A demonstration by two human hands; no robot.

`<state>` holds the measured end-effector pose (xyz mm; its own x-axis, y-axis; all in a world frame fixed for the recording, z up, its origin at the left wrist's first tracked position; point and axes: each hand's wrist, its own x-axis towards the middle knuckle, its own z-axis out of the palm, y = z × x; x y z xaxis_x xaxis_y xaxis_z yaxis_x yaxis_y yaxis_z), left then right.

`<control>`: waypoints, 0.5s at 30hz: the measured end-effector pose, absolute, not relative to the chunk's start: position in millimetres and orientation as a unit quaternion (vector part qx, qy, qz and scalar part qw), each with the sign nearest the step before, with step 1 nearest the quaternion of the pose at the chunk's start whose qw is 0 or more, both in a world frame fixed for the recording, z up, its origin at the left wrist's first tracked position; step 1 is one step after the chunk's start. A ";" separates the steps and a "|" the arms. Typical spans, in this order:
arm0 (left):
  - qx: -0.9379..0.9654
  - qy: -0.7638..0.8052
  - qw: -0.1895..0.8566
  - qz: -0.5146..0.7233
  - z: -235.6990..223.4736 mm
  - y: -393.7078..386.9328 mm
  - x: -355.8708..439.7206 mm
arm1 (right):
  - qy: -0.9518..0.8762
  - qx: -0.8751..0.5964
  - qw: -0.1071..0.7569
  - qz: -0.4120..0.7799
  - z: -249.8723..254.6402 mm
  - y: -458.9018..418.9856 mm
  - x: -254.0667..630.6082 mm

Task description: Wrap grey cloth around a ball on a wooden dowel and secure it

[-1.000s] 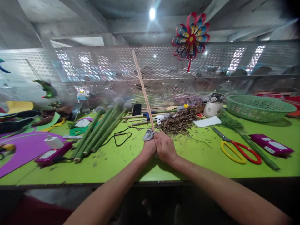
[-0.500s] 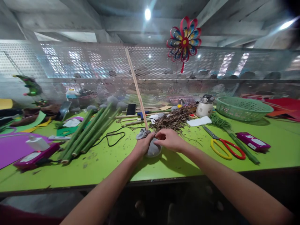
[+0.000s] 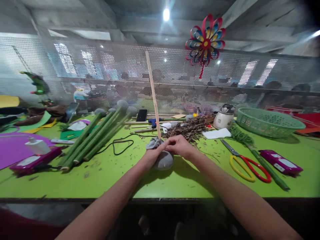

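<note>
Grey bundle (image 3: 164, 160) — in left hand (image 3: 153, 154)

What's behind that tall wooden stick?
Behind the wooden stick is a grey screen with little holes and, lower down, a blue tool. The strip right behind the stick is covered, so I can't see it.

Scissors (image 3: 239, 155): on your right, yellow and red handles toward you.
Basket (image 3: 270, 128): green, perforated, behind the scissors, toward your far right.
Jar (image 3: 223, 120): white with a dark top, left of the basket.
White paper (image 3: 217, 134): in front of the jar.
Phone (image 3: 141, 115): dark, toward the back of your table (image 3: 100, 186).
Purple sheet (image 3: 11, 151): at your far left.
Flower ornament (image 3: 205, 43): looped, multicoloured, hanging above your right side.
</note>
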<state>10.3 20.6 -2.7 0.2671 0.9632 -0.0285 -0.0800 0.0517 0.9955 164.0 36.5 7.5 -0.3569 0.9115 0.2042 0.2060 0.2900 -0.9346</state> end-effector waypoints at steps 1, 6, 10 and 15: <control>0.536 0.403 0.614 0.416 -3.9 22.1 7.1 | -0.671 -0.407 0.412 0.464 3.8 37.2 164.9; 0.566 0.368 0.645 0.360 -2.6 26.7 -7.3 | -0.629 -0.411 0.475 0.458 -3.2 28.4 163.9; 0.596 0.356 0.636 0.337 2.0 25.6 -7.9 | -0.652 -0.396 0.511 0.396 -0.6 20.1 161.4; 0.604 0.368 0.606 0.364 0.0 16.9 0.8 | -0.674 -0.387 0.493 0.391 3.1 19.2 167.3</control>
<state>0.8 16.9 0.0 0.4638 0.8859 -0.0059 0.0036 0.0048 1.0000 167.3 19.2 3.1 -0.2142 0.9070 0.3625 0.1358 0.3952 -0.9085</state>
